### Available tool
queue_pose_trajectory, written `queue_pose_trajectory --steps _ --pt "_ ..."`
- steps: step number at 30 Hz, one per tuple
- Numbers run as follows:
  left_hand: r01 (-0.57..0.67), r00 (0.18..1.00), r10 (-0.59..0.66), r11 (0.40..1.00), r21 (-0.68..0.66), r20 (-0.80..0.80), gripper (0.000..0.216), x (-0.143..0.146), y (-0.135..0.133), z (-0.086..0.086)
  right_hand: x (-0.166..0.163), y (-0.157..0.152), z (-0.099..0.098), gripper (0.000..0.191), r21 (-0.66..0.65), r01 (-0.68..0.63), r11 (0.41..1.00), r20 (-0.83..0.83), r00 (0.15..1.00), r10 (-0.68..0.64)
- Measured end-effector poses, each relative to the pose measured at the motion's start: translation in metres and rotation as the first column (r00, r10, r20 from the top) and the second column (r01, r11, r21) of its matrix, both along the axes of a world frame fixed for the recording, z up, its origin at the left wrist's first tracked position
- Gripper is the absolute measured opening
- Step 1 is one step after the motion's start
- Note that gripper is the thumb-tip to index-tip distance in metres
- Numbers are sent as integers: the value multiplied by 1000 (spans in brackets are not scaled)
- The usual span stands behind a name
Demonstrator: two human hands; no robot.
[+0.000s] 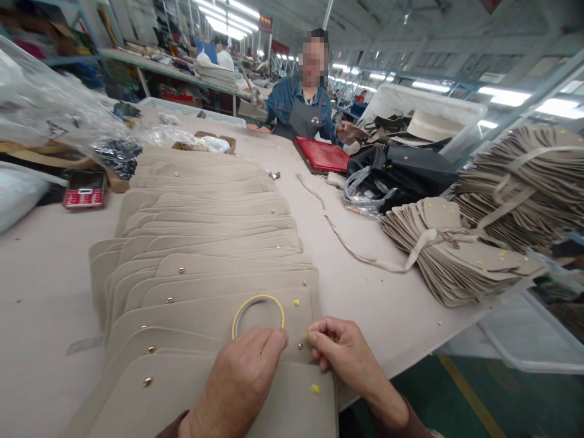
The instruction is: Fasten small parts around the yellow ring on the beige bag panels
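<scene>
My left hand [244, 377] is closed around the lower edge of a thin roll of yellow tape [281, 311], held over the beige panels. To its right, my right hand [340, 350] pinches a small yellow bit of tape [306, 335] between thumb and fingertips, just above a gold stud [300, 347]. Beneath both hands lies a long overlapping row of beige leather-like panels [205, 313] with rounded corners and gold studs. One yellow tape dot [315, 389] sits on the nearest panel, and another yellow dot [296, 302] on a panel farther back.
Tied bundles of beige panels [456, 255] stand at the right, beside black bags [401, 173] and a white bin [456, 109]. A red phone [84, 190] and plastic bags lie left. Across the table [319, 225] a person [301, 103] works near a red tray [323, 154].
</scene>
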State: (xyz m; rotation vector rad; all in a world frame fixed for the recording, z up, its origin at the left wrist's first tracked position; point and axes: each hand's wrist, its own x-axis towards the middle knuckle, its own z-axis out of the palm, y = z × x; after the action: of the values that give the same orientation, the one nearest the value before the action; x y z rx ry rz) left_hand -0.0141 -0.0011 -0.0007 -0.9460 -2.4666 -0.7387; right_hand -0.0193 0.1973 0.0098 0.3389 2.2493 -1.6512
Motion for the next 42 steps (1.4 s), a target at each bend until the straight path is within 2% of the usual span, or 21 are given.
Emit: queue_pose_trajectory --steps 2,5,13,22,24,25,28,31,33,35,38,42 --pt "-22 999 28 986 -167 34 19 -1 0 -4 3 6 -1 24 46 -67 997 5 998 67" --pt "0 995 27 966 -259 98 22 -1 1 -9 8 4 -2 18 133 -115 984 -52 991 123" --pt "7 989 33 963 -269 141 26 -2 3 -13 8 -6 2 17 365 -204 908 -150 950 274" --pt "18 982 31 967 -254 189 25 -3 2 -17 6 -12 4 17 609 -296 736 -109 888 447" --pt "22 983 28 965 -262 184 24 -4 1 -17 5 -11 3 14 629 -290 721 -111 885 452" --pt "22 983 30 962 -274 182 23 -4 1 -16 6 -10 3 14 619 -283 733 -116 890 441" --pt "32 977 39 948 -318 212 20 -4 1 -13 8 -4 3 26 541 -216 813 -164 921 353" --pt "41 963 55 939 -341 266 18 -4 0 -11 16 1 3 2 509 -167 844 -222 922 316" --pt "43 954 64 937 -346 292 16 -3 1 -10 22 0 0 11 544 -182 819 -242 901 361" --pt "38 951 74 936 -351 300 16 -4 1 -11 27 -5 -4 11 602 -176 778 -249 885 393" --pt "34 958 68 938 -345 279 19 -5 2 -14 28 -15 -8 13 664 -118 738 -247 898 365" --pt "45 982 14 951 -305 189 18 -6 1 -20 23 -22 -7 12 690 -90 718 -214 923 321"
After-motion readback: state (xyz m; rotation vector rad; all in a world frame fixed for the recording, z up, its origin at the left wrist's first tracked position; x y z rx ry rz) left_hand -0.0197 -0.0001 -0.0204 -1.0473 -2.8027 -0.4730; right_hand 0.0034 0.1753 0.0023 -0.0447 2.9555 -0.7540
